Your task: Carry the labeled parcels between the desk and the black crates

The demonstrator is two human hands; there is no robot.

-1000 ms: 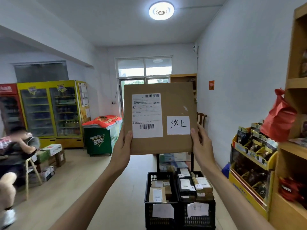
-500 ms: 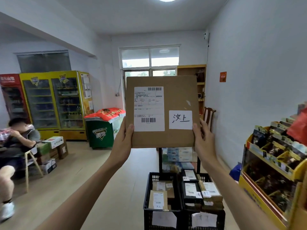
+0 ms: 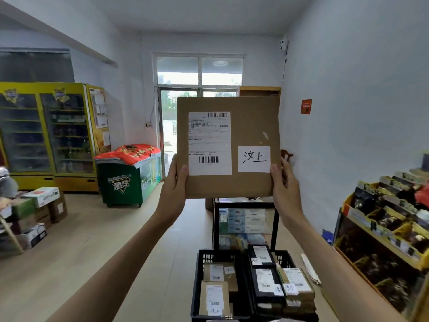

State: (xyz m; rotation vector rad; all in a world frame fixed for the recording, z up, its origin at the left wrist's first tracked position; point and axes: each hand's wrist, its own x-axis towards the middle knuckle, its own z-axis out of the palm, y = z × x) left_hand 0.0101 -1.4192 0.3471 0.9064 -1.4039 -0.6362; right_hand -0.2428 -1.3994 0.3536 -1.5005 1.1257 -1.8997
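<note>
Both hands, left hand and right hand, pinched the parcel at its lower corners; best read the label, then lower it level into the matching black crate beneath the fingers.

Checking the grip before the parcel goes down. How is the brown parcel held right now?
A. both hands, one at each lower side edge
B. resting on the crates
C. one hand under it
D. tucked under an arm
A: the left hand and right hand grip the lower side edges of the brown parcel, held upright well above the black crates.
</note>
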